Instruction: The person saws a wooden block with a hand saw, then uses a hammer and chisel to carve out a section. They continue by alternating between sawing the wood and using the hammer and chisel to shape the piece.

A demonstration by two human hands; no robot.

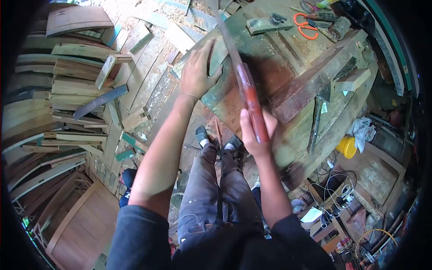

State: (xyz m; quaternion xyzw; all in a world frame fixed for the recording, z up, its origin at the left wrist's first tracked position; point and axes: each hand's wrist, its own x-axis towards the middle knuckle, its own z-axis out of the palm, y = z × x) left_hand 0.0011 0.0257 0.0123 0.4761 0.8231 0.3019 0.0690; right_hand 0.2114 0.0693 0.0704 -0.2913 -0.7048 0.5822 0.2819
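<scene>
My right hand [257,128] is wrapped round the reddish-brown wooden handle [253,103] of a long tool. Its narrow grey blade [228,42] runs up and slightly left, blurred toward the top of the view. To the left, my left hand [199,72] lies with fingers spread on a pale flat piece [217,56] at the edge of the workbench [216,96]. The blade passes just right of that hand, apart from its fingers. What the blade touches cannot be made out.
Orange-handled scissors [307,32], a wood plane [268,24] and a thick wooden beam [310,81] lie on the bench. Curved boards [74,67] are stacked at the left. A yellow bucket [346,147] and tangled white cables [335,193] are at the lower right.
</scene>
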